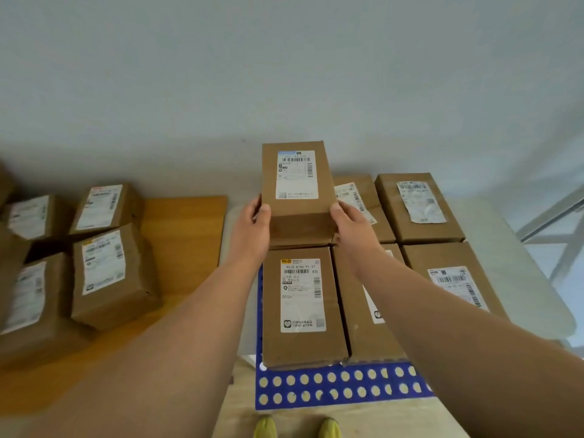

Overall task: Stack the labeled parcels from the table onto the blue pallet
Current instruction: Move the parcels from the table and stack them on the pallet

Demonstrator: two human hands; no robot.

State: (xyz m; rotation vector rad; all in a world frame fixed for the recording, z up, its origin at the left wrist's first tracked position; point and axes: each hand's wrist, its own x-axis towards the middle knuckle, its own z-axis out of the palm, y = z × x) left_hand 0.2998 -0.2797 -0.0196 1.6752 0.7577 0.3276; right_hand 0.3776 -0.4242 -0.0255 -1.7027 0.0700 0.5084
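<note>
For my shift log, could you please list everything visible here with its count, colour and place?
held parcel: one, brown with white label, gripped at both sides above the pallet's far left.
pallet parcels: five visible, brown, labelled, in two rows on the pallet.
blue pallet: one, blue with round holes, on the floor.
table parcels: at least five, brown, labelled, at left.
table: one, orange wood, left.
shoes: two, yellow, bottom edge.
left hand: holds the parcel's left side.
right hand: holds its right side.

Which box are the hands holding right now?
The raised parcel at the back left of the blue pallet. The left hand and right hand grip its sides; no other box is being touched.
</note>
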